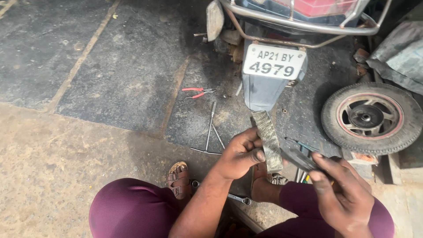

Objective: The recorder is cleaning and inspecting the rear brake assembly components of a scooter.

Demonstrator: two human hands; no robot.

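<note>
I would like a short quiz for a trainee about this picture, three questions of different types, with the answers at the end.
1. True or false: the left hand grips a curved, worn brake shoe.
2. Multiple choice: the red-handled pliers lie
A) on the loose wheel
B) on the dark floor, left of the scooter's rear
C) in the right hand
3. Short answer: what lies on the ground at the right, beside the scooter?

Key
1. True.
2. B.
3. A loose small wheel with its tyre on, lying flat. The right hand is below it in the view and holds a dark tool whose kind I cannot tell.
</note>
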